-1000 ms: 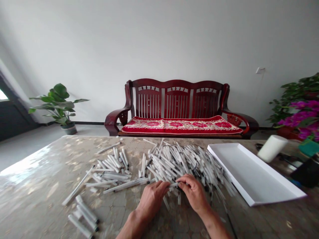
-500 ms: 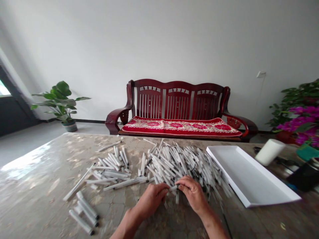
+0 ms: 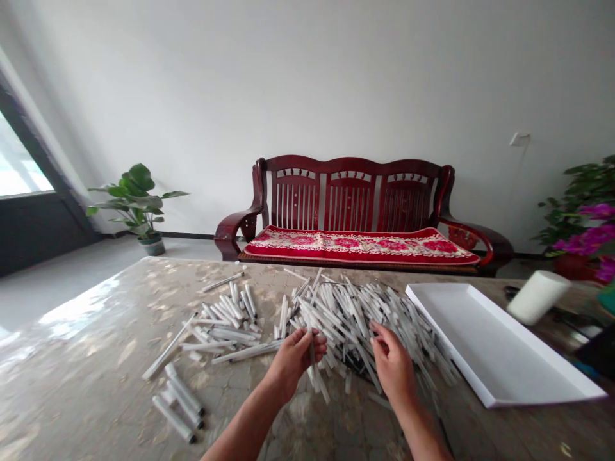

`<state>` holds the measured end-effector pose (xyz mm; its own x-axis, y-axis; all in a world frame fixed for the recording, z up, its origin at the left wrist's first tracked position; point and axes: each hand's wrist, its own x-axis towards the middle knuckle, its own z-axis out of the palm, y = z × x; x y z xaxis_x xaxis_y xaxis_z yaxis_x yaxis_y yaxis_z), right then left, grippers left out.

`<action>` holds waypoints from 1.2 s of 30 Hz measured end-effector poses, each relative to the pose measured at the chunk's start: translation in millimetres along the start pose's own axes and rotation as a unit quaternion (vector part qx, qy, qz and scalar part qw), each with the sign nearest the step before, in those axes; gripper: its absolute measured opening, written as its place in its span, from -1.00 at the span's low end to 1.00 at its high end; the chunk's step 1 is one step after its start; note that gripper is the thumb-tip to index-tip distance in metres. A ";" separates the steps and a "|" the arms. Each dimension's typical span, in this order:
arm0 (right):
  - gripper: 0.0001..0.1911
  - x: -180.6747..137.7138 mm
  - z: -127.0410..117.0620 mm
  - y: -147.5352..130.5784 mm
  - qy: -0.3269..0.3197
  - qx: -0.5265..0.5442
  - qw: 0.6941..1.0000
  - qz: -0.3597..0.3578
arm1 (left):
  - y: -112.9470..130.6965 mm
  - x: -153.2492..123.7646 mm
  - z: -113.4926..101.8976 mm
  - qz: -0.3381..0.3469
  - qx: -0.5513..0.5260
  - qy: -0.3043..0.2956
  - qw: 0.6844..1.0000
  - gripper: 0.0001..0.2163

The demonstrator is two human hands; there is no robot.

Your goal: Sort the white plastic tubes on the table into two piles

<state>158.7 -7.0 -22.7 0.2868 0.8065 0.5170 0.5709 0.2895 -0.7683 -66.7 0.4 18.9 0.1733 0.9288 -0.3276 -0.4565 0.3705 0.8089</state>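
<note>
A big heap of white pen barrels [image 3: 355,307] lies in the middle of the marbled table [image 3: 96,333]. My left hand [image 3: 295,358] is closed round a white pen piece, held nearly upright at the heap's near edge. My right hand [image 3: 394,362] rests on the heap just to the right, fingers curled down into the pens; whether it holds one is hidden. A smaller scatter of white pen parts [image 3: 225,326] lies to the left, and a few capped tubes [image 3: 180,403] sit nearer me.
A long white tray [image 3: 485,346] lies at the right of the heap. A white cylinder [image 3: 535,298] and dark items stand at the far right. Beyond the table are a red-cushioned wooden bench [image 3: 355,224], a potted plant [image 3: 137,205] and purple flowers [image 3: 589,237].
My hands, which pinched one pen piece together, have drawn apart. The left keeps a piece and has turned it upright; the right has moved onto the heap. The view has shifted left.
</note>
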 end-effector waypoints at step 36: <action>-0.73 -6.1 5.2 -28.9 -0.057 -0.210 0.960 -0.176 | -23.4 21.7 10.8 0.095 -0.155 0.155 0.971 -0.76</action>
<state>136.4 -17.6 -5.6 -0.0529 0.7555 0.6531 0.8834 0.3404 -0.3222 -42.8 12.0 -1.9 -0.1883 0.9152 -0.3563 -0.7042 0.1271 0.6985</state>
